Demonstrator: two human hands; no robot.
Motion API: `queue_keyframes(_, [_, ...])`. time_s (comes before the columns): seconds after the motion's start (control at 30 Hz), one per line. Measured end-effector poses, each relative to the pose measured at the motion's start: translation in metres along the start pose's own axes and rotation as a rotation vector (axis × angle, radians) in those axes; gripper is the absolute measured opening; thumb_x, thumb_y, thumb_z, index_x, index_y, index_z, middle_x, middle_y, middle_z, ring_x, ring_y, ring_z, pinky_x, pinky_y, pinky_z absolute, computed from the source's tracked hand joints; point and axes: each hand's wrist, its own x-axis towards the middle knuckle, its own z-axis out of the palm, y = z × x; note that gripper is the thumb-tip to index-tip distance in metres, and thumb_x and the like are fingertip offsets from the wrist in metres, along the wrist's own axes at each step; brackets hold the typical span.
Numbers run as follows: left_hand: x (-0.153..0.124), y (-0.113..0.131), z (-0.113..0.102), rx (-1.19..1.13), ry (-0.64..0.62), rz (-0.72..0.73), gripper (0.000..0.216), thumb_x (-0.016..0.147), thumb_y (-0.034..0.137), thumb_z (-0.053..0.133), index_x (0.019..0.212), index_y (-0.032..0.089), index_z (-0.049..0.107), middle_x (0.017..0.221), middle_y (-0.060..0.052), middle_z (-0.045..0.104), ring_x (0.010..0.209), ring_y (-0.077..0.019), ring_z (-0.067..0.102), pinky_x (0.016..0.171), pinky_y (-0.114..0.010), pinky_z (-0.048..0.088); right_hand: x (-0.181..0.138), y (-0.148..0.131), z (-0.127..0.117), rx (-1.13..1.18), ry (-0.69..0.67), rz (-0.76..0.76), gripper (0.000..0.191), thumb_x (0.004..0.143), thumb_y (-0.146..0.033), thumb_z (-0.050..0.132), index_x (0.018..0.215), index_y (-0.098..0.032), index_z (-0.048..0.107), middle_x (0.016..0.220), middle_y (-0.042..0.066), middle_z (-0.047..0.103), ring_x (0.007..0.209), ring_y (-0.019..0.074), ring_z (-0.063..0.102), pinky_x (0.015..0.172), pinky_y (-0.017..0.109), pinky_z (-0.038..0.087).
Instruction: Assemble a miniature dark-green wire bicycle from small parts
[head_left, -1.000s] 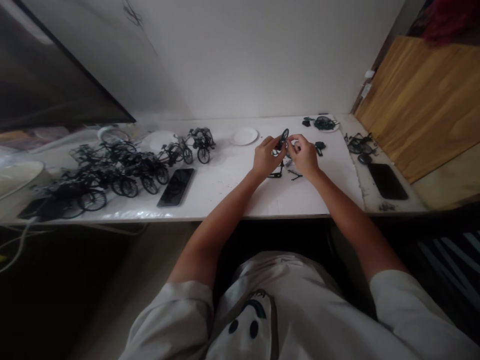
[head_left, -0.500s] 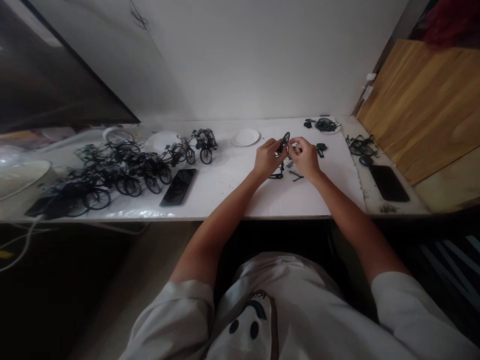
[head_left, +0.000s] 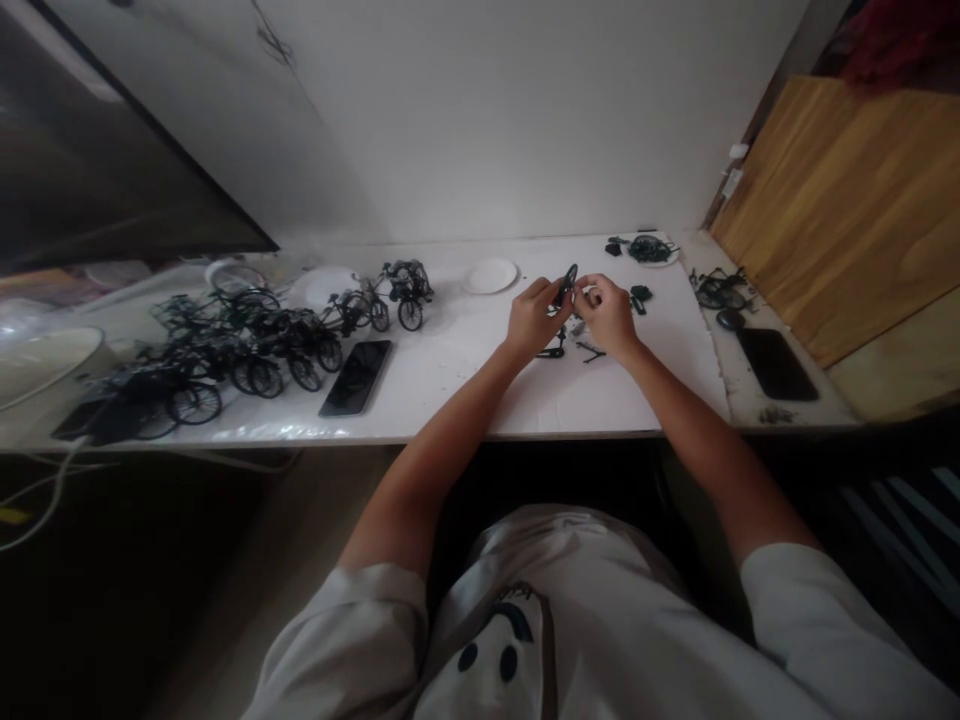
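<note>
A small dark bicycle wheel [head_left: 571, 279] stands edge-on between my hands, above the white board. My left hand [head_left: 534, 318] is closed on it from the left. From the right, the fingertips of my right hand [head_left: 606, 312] are pinched together at the wheel's side; whether a tiny part is in them is too small to tell. Beneath my hands lie loose dark bicycle parts, among them a thin forked piece [head_left: 591, 351] and a dark bar-like piece [head_left: 552, 352]. My hands hide some of these parts.
Several black miniature bicycles [head_left: 259, 345] crowd the left side, beside a phone [head_left: 357, 378]. At the back are a white plate [head_left: 491, 275] and a plate of dark parts [head_left: 651, 250]. To the right lie more dark parts [head_left: 721, 289], another phone [head_left: 777, 364] and a wooden panel [head_left: 855, 210].
The view has shifted very slightly. Both hands hold nearly the same pose, with the wheel turned a little more edge-on between them.
</note>
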Motion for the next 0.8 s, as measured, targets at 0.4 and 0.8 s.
queue_keyframes(0.4, [-0.0004,-0.0038,0.0029,-0.053,0.012,-0.075,0.036,0.109,0.037,0.058,0.136,0.017,0.072,0.107,-0.013,0.076,0.096,-0.0201,0.075,0.088,-0.032,0.062,-0.002,-0.0034,-0.0018,0.113,0.06,-0.079,0.029,0.101,-0.051,0.065,0.103,-0.023,0.072,0.058,-0.008,0.035,0.054,0.0138,0.035,0.059,0.031,0.035])
queue_keyframes(0.8, [-0.0013,-0.0012,0.0047,-0.19,0.016,-0.188,0.023,0.103,0.027,0.069,0.125,0.022,0.066,0.119,-0.009,0.083,0.106,-0.0197,0.082,0.094,-0.032,0.067,-0.0043,-0.0061,-0.0008,0.072,0.049,-0.084,0.022,0.098,-0.044,0.066,0.101,-0.023,0.072,0.057,-0.008,0.038,0.054,0.014,0.037,0.061,0.031,0.038])
